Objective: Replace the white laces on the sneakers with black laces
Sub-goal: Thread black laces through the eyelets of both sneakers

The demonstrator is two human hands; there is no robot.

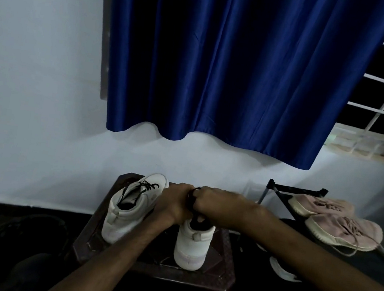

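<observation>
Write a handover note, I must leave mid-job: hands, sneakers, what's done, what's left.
Right hand: grips the black lace, looped over a finger, above the right sneaker.
Left hand: curled against the right hand; its grip is hidden.
Both white sneakers stand on the brown stool, heels toward you.
Done: the left sneaker already carries a black lace; no white laces show.
Left: finish lacing the right sneaker. The hands hide how far it has got.

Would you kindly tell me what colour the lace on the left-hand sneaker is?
The lace is black; head view shows it.
</observation>
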